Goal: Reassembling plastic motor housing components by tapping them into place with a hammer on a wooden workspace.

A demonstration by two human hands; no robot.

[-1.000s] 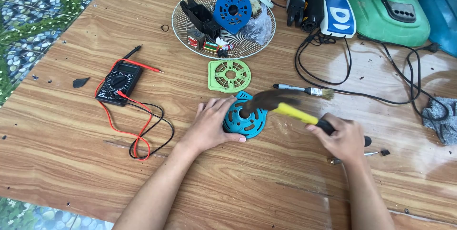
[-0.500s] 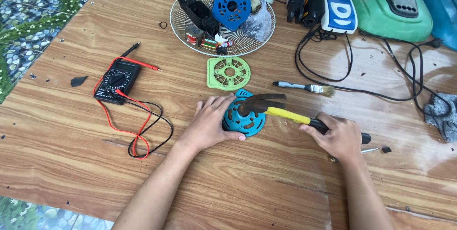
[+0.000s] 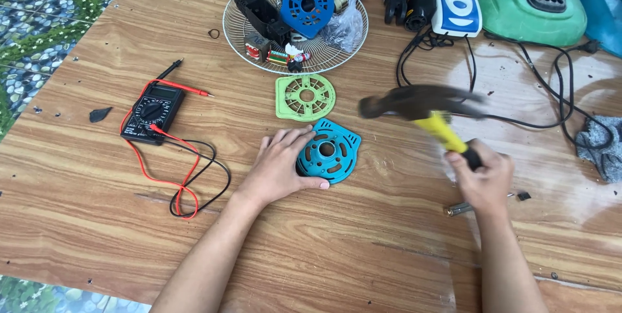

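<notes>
Head view: at nine o'clock lies a black multimeter (image 3: 153, 111). The left hand (image 3: 282, 165) presses fingers flat on the blue motor cover (image 3: 330, 152), centre table. The hammer (image 3: 424, 109), earlier low over the cover, is now raised at three o'clock, gripped by the right hand (image 3: 483, 177). At twelve, the wire fan guard (image 3: 236, 11) holds a blue disc (image 3: 307, 4).

- Green disc (image 3: 305, 97): just beyond the left fingertips, flat on the table (image 3: 97, 222).
- Multimeter (image 3: 153, 111): well left of the fingers, red and black leads looped beside it.
- Wire guard (image 3: 295, 23): far side, holding a blue disc (image 3: 308, 6) and small parts.
- Black cables (image 3: 518, 86): beyond the right fingers.
</notes>
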